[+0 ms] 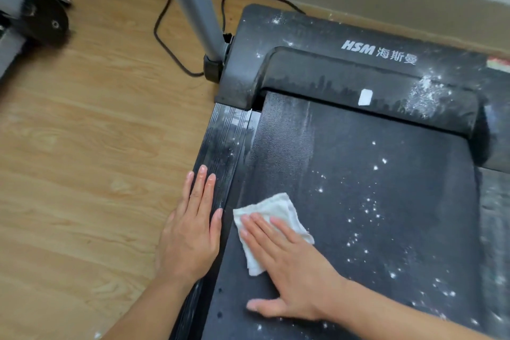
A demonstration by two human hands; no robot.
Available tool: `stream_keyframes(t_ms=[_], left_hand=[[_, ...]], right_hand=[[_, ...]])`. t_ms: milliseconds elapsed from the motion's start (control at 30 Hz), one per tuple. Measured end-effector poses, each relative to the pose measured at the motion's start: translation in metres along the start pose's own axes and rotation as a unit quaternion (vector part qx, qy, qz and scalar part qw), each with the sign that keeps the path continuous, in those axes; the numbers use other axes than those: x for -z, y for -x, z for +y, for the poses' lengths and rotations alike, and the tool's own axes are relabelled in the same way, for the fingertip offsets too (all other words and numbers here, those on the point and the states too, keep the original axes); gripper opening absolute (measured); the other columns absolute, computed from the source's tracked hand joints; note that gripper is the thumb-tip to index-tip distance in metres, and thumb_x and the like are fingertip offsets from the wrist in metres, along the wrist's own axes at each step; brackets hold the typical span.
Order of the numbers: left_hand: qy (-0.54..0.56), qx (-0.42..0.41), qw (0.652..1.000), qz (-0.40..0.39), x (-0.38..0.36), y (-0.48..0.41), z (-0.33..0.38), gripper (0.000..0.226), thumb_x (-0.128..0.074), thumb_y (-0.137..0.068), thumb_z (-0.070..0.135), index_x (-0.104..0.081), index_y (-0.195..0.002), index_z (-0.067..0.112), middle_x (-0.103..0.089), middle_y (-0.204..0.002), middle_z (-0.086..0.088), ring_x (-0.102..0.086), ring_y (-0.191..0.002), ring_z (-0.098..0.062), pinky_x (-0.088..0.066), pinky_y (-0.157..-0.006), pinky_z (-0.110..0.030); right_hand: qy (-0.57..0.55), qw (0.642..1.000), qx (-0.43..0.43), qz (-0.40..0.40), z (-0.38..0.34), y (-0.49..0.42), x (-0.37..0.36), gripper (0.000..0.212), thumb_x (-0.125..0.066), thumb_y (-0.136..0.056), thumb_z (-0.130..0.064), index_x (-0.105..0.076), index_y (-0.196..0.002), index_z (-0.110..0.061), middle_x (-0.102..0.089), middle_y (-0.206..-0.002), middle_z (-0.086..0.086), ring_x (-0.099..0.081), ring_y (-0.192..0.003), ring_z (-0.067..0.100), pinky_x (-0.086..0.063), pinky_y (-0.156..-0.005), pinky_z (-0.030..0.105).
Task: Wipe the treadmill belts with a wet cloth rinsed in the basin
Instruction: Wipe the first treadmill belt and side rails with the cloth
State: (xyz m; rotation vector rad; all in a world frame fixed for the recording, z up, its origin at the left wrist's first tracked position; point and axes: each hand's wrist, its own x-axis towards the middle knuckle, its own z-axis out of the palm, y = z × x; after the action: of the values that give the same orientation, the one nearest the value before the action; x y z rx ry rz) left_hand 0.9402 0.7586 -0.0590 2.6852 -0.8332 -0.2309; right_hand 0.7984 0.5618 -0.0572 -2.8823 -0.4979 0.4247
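Note:
A black treadmill belt [372, 215] fills the right half of the view, dotted with white specks toward its middle and right. A folded white cloth [271, 205] lies on the belt near its left edge. My right hand [292, 265] presses flat on the cloth with straight fingers, thumb spread out on the belt. My left hand [193, 229] rests flat, fingers straight, on the ribbed left side rail [223, 141] of the treadmill. No basin is in view.
The treadmill's motor cover [358, 69], dusty with white powder, spans the top right. A grey upright post [190, 3] rises from the frame's left front corner. A black cable [165, 36] loops on the wooden floor [82, 146]. Part of another machine [36, 14] sits top left.

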Motion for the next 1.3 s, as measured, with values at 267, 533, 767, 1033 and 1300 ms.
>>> stream_keyframes(t_ms=[267, 533, 767, 1033, 1300], left_hand=[[-0.015, 0.004, 1.000, 0.006, -0.002, 0.002, 0.002, 0.064, -0.033, -0.107, 0.038, -0.023, -0.166, 0.017, -0.008, -0.176, 0.008, -0.006, -0.162, -0.015, -0.053, -0.103, -0.042], [-0.014, 0.003, 1.000, 0.012, -0.004, 0.002, 0.002, 0.064, -0.035, -0.107, 0.037, -0.024, -0.166, 0.016, -0.009, -0.175, 0.008, -0.006, -0.162, -0.015, -0.051, -0.105, -0.045], [-0.008, 0.006, 1.000, 0.013, -0.005, 0.001, 0.001, 0.063, -0.037, -0.106, 0.035, -0.029, -0.164, 0.014, -0.014, -0.175, 0.005, -0.009, -0.162, -0.018, -0.050, -0.107, -0.045], [-0.023, 0.005, 1.000, 0.016, -0.005, 0.003, 0.004, 0.063, -0.033, -0.107, 0.037, -0.028, -0.165, 0.014, -0.012, -0.175, 0.006, -0.007, -0.162, -0.017, -0.046, -0.112, -0.046], [-0.038, 0.068, 0.996, 0.047, -0.006, -0.009, 0.017, 0.063, -0.036, -0.102, 0.043, -0.036, -0.159, 0.016, -0.028, -0.170, 0.003, -0.031, -0.152, -0.030, -0.041, -0.106, -0.059]], right_hand=[[0.021, 0.983, -0.168, 0.068, 0.159, -0.081, 0.059, 0.103, -0.017, -0.097, -0.086, -0.001, -0.169, -0.014, 0.003, -0.177, 0.010, 0.005, -0.163, 0.024, -0.009, -0.131, 0.051], [-0.077, 0.972, -0.217, 0.044, 0.096, -0.039, 0.038, 0.110, -0.027, -0.093, -0.085, 0.013, -0.167, -0.013, 0.021, -0.174, 0.009, 0.024, -0.160, 0.021, 0.005, -0.131, 0.048], [0.048, 0.998, 0.029, 0.008, 0.009, 0.083, -0.019, 0.096, -0.035, -0.099, -0.079, -0.020, -0.168, -0.013, -0.017, -0.175, 0.009, -0.012, -0.163, 0.025, -0.013, -0.128, 0.046], [0.022, 0.977, -0.202, 0.067, 0.188, -0.024, 0.056, 0.098, -0.024, -0.100, -0.082, 0.000, -0.169, -0.017, 0.006, -0.177, 0.005, 0.010, -0.163, 0.019, -0.010, -0.132, 0.048], [-0.047, 0.971, -0.228, 0.064, 0.134, 0.022, 0.032, 0.108, -0.029, -0.095, -0.086, 0.010, -0.168, -0.016, 0.016, -0.175, 0.007, 0.019, -0.161, 0.019, 0.001, -0.132, 0.048]])
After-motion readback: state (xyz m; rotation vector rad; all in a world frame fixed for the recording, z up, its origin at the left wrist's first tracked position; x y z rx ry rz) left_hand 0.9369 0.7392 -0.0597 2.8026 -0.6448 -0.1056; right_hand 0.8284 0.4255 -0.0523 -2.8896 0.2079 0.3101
